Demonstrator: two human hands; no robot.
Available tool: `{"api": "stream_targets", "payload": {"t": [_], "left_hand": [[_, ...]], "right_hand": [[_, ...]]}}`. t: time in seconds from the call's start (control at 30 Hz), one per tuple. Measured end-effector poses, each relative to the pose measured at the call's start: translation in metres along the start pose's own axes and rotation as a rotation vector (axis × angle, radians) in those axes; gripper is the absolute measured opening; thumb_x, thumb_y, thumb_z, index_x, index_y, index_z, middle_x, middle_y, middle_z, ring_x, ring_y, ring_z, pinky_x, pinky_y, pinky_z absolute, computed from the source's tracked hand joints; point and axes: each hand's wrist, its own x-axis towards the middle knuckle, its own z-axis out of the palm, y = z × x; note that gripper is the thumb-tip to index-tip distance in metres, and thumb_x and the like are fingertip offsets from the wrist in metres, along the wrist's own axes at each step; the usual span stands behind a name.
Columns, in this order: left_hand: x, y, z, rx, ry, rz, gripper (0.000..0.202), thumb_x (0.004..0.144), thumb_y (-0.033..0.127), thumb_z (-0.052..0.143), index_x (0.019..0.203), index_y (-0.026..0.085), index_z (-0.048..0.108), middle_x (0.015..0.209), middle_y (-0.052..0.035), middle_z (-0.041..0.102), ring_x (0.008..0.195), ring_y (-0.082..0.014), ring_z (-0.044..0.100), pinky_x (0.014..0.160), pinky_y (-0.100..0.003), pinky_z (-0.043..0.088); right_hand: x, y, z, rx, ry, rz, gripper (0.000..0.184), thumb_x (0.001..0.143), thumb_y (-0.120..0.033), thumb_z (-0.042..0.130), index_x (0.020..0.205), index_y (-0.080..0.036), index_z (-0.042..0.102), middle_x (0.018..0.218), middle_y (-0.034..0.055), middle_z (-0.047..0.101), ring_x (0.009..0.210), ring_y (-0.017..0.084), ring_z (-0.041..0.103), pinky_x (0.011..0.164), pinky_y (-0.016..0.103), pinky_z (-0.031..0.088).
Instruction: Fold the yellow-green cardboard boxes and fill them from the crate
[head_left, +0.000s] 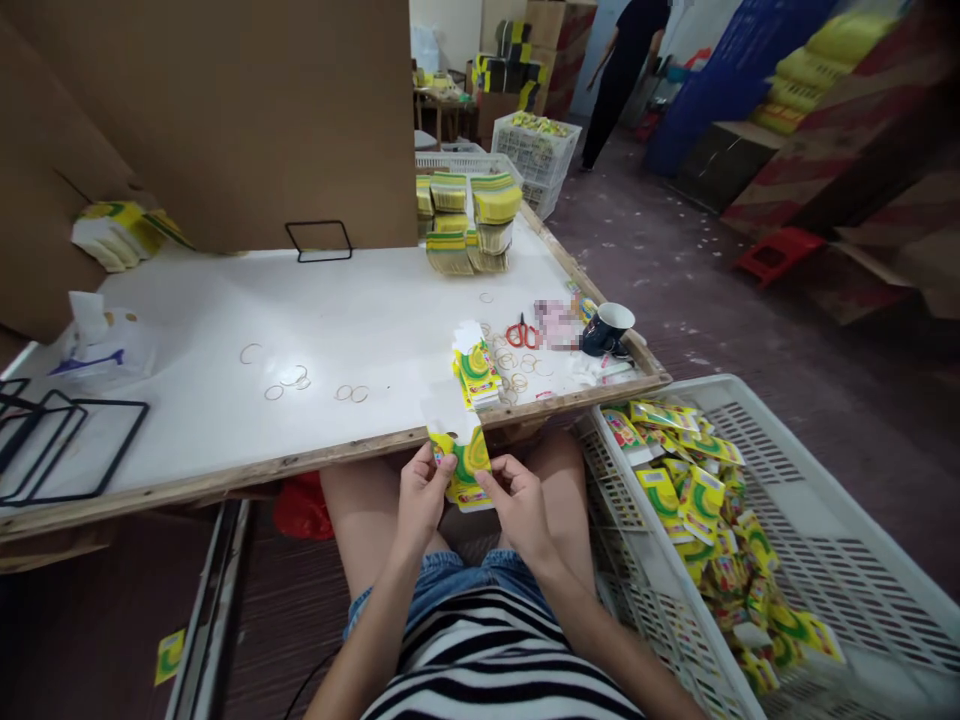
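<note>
Between my two hands is a yellow and green printed cardboard box (466, 455), its white top flap standing up at the table's front edge. My left hand (426, 487) pinches its left side, thumb on the printed face. At the lower right side, my right hand (517, 500) grips it with thumb and fingers. Just beyond, on the white table (202, 340), lies a small stack of matching flat boxes (477, 370). Rubber bands (514, 360) are scattered to its right, with a few more toward the left.
A white plastic crate (847, 540) with many yellow packets stands at my right. Red-handled scissors (522, 332) and a dark mug (607, 328) sit at the table's right. Bundled cartons (469, 225) stand at the back. Black wire racks (75, 450) are at left. A person (626, 70) stands far off.
</note>
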Motion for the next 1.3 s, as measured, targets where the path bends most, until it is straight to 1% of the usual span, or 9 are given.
{"api": "stream_targets", "payload": {"t": [0.2, 0.33, 0.4, 0.53, 0.73, 0.87, 1.03, 1.2, 1.3], "left_hand": [[-0.007, 0.007, 0.002, 0.128, -0.056, 0.102, 0.063, 0.079, 0.026, 0.069, 0.131, 0.025, 0.033, 0.107, -0.0066, 0.068, 0.090, -0.0164, 0.067, 0.080, -0.027, 0.052], [-0.011, 0.017, -0.001, 0.193, -0.211, 0.062, 0.066, 0.083, 0.027, 0.064, 0.138, 0.025, 0.030, 0.114, -0.0089, 0.065, 0.099, -0.0193, 0.065, 0.084, -0.030, 0.052], [-0.012, 0.022, -0.003, 0.169, -0.280, 0.027, 0.064, 0.083, 0.028, 0.065, 0.138, 0.024, 0.033, 0.114, -0.0099, 0.065, 0.101, -0.0212, 0.065, 0.084, -0.031, 0.052], [-0.013, 0.024, -0.007, 0.047, -0.373, -0.037, 0.051, 0.079, 0.027, 0.070, 0.123, 0.023, 0.045, 0.109, -0.0092, 0.065, 0.094, -0.0221, 0.066, 0.079, -0.032, 0.055], [-0.016, 0.021, -0.007, -0.023, -0.408, -0.110, 0.043, 0.072, 0.022, 0.077, 0.105, 0.021, 0.050, 0.091, -0.0040, 0.068, 0.083, -0.0176, 0.067, 0.072, -0.026, 0.054], [-0.018, 0.020, -0.006, -0.034, -0.444, -0.150, 0.045, 0.073, 0.023, 0.076, 0.109, 0.022, 0.049, 0.095, -0.0050, 0.068, 0.082, -0.0174, 0.068, 0.072, -0.026, 0.055], [-0.018, 0.017, -0.004, -0.019, -0.461, -0.162, 0.084, 0.076, 0.024, 0.074, 0.142, 0.029, 0.023, 0.102, -0.0074, 0.069, 0.087, -0.0206, 0.070, 0.074, -0.030, 0.056], [-0.014, 0.014, -0.001, 0.077, -0.414, -0.108, 0.058, 0.076, 0.026, 0.073, 0.129, 0.021, 0.048, 0.104, -0.0095, 0.070, 0.093, -0.0223, 0.068, 0.076, -0.029, 0.056], [-0.013, 0.014, 0.003, 0.219, -0.318, -0.054, 0.051, 0.078, 0.027, 0.070, 0.125, 0.020, 0.052, 0.104, -0.0093, 0.070, 0.093, -0.0226, 0.068, 0.073, -0.027, 0.056]], "right_hand": [[0.005, 0.001, -0.005, -0.127, 0.053, -0.109, 0.019, 0.081, -0.036, 0.066, 0.089, -0.020, 0.059, 0.083, 0.0024, 0.062, 0.071, 0.015, 0.057, 0.065, 0.027, 0.048], [0.006, -0.009, -0.014, -0.098, -0.085, -0.148, 0.052, 0.080, -0.031, 0.068, 0.128, -0.026, 0.049, 0.100, 0.0039, 0.064, 0.071, 0.015, 0.058, 0.067, 0.027, 0.050], [0.007, -0.015, -0.020, -0.086, -0.174, -0.146, 0.058, 0.081, -0.031, 0.067, 0.134, -0.027, 0.044, 0.100, 0.0033, 0.064, 0.069, 0.014, 0.058, 0.067, 0.026, 0.049], [0.011, -0.024, -0.032, -0.103, -0.294, -0.156, 0.047, 0.086, -0.032, 0.062, 0.130, -0.027, 0.047, 0.088, 0.0009, 0.064, 0.071, 0.014, 0.058, 0.066, 0.025, 0.047], [0.018, -0.036, -0.045, -0.178, -0.408, -0.110, 0.028, 0.087, -0.035, 0.059, 0.112, -0.023, 0.056, 0.072, -0.0024, 0.060, 0.064, 0.014, 0.056, 0.059, 0.024, 0.042], [0.023, -0.039, -0.046, -0.214, -0.350, -0.171, 0.016, 0.087, -0.036, 0.058, 0.091, -0.021, 0.062, 0.076, -0.0001, 0.061, 0.069, 0.015, 0.056, 0.062, 0.025, 0.044], [0.023, -0.037, -0.039, -0.172, -0.227, -0.239, 0.013, 0.085, -0.034, 0.061, 0.087, -0.022, 0.065, 0.087, 0.0038, 0.065, 0.083, 0.019, 0.060, 0.075, 0.030, 0.048], [0.024, -0.041, -0.041, -0.091, -0.065, -0.246, 0.029, 0.083, -0.041, 0.064, 0.107, -0.025, 0.063, 0.093, 0.0038, 0.067, 0.088, 0.019, 0.063, 0.082, 0.032, 0.049], [0.027, -0.043, -0.049, -0.159, -0.142, -0.215, 0.031, 0.086, -0.045, 0.058, 0.104, -0.022, 0.068, 0.087, 0.0033, 0.066, 0.085, 0.018, 0.061, 0.079, 0.030, 0.048]]}}
